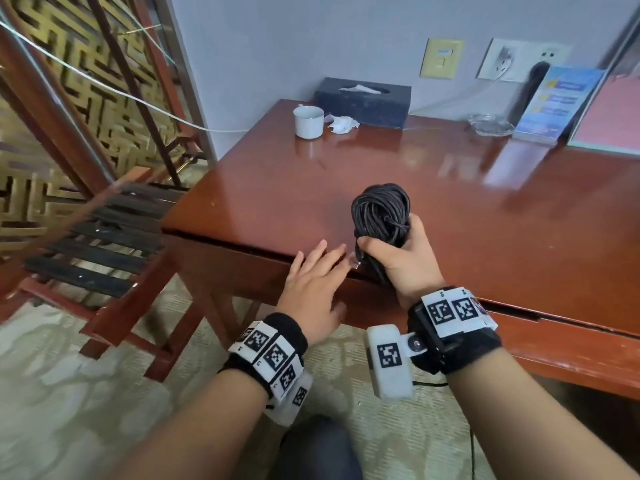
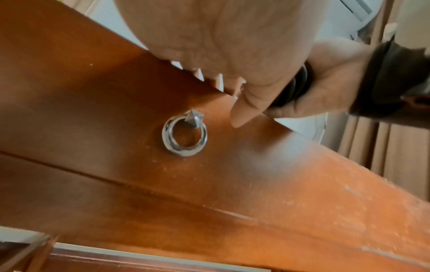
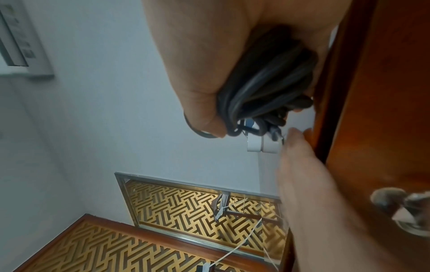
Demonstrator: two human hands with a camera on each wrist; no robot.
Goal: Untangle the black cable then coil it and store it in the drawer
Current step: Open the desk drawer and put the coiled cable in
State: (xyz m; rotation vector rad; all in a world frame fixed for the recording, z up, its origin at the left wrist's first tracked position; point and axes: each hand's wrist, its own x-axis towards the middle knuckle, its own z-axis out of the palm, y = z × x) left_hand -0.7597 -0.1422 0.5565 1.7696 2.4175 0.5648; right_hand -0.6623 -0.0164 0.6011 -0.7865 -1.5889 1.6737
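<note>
Right hand [image 1: 398, 258] fisted round black cable [image 1: 381, 209], left hand [image 1: 313, 289] flat

No word, brand or number can be read anywhere. The blue leaflet [image 1: 554, 102] leaning at the wall carries yellow squares and pale lines of print, all too blurred to make out. The white wristband blocks [image 1: 273, 356] on both wrists bear black-and-white square code markers (patterns, not letters), and beside one sits a tiny mark too small to read. The yellow wall plate [image 1: 441, 58] shows only a blue smudge.
</note>
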